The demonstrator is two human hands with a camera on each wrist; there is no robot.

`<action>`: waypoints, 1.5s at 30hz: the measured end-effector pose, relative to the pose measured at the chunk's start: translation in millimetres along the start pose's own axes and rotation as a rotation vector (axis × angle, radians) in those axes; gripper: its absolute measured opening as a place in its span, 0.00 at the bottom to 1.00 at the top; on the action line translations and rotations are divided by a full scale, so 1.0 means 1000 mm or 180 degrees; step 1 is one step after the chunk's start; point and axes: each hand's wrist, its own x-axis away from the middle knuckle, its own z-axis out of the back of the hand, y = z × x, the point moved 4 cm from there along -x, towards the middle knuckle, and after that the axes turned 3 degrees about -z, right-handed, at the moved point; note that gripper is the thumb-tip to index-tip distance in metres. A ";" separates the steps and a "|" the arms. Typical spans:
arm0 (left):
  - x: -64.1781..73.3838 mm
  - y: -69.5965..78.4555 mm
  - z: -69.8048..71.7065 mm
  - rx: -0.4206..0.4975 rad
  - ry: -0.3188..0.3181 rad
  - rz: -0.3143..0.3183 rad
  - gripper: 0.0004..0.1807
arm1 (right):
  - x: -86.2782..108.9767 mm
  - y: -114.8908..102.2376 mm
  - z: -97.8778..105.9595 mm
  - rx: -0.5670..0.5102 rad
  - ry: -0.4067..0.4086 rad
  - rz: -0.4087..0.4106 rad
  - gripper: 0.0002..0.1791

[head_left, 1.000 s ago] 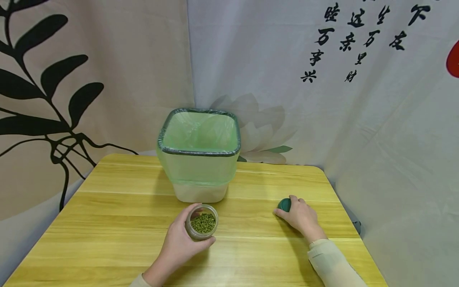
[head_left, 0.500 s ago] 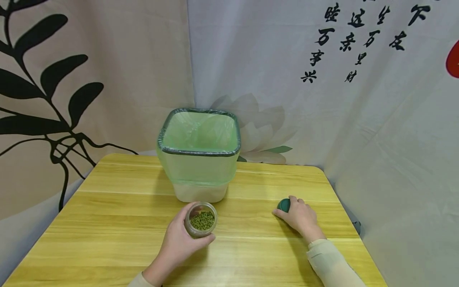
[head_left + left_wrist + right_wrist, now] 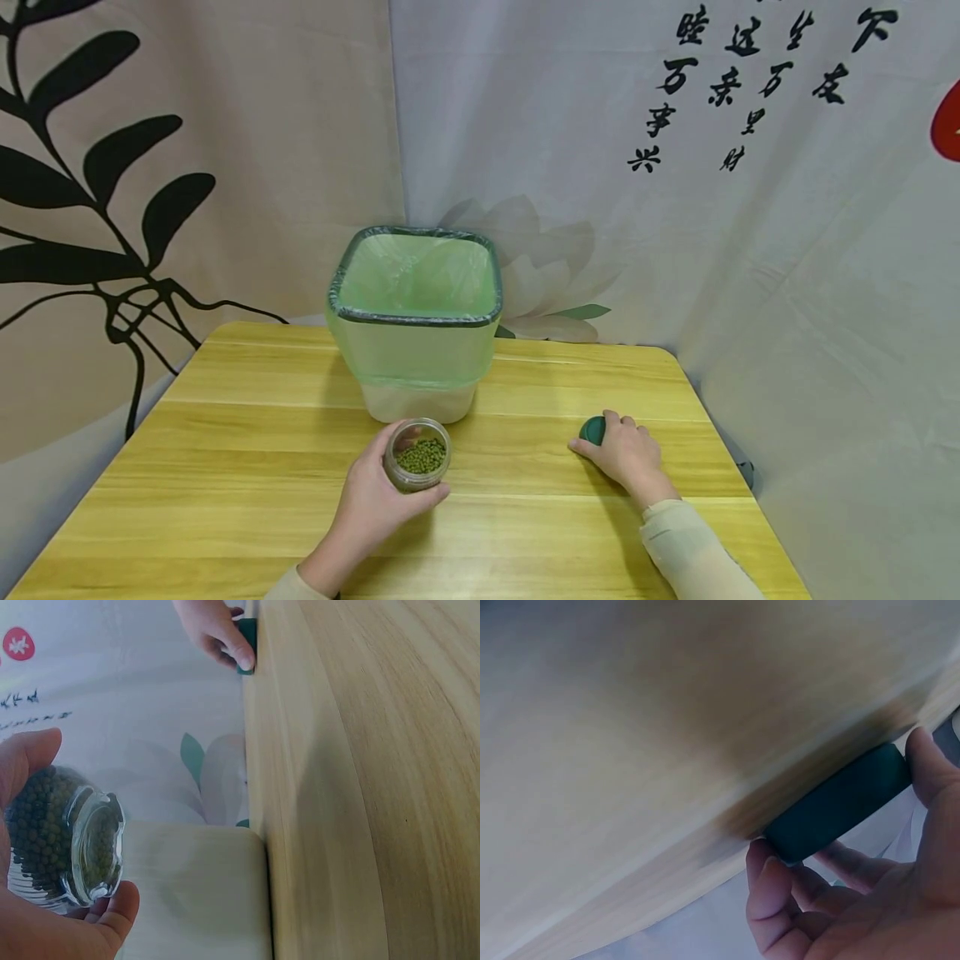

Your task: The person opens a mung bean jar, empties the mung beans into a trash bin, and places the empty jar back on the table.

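Note:
My left hand (image 3: pixel 375 492) grips an uncapped clear jar (image 3: pixel 417 455) partly filled with green beans (image 3: pixel 422 457), just in front of the bin. In the left wrist view the jar (image 3: pixel 64 836) lies between thumb and fingers, its beans showing through the wall. Over on the right side of the table, my right hand (image 3: pixel 630 454) holds a dark green lid (image 3: pixel 592 430). Up close in the right wrist view, thumb and fingers pinch the lid (image 3: pixel 840 802) by its edges, close above the tabletop or touching it; I cannot tell which.
A pale bin (image 3: pixel 412 354) with a green bag liner and a dark rim stands at the back of the wooden table (image 3: pixel 247 467). Behind hangs a printed cloth (image 3: pixel 540 150). The table's right edge runs beyond my right hand.
My left hand has moved slightly away from me with the jar, toward the bin. The right hand and the lid have barely shifted.

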 end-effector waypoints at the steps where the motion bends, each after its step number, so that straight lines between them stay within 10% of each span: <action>1: 0.000 0.000 0.000 0.0000 -0.0005 0.0004 0.53 | 0.000 0.000 0.000 0.0007 -0.0003 -0.0002 0.56; 45: 0.003 -0.002 0.000 0.0009 -0.0004 0.0034 0.53 | 0.002 0.001 -0.002 0.0049 0.0071 -0.0023 0.63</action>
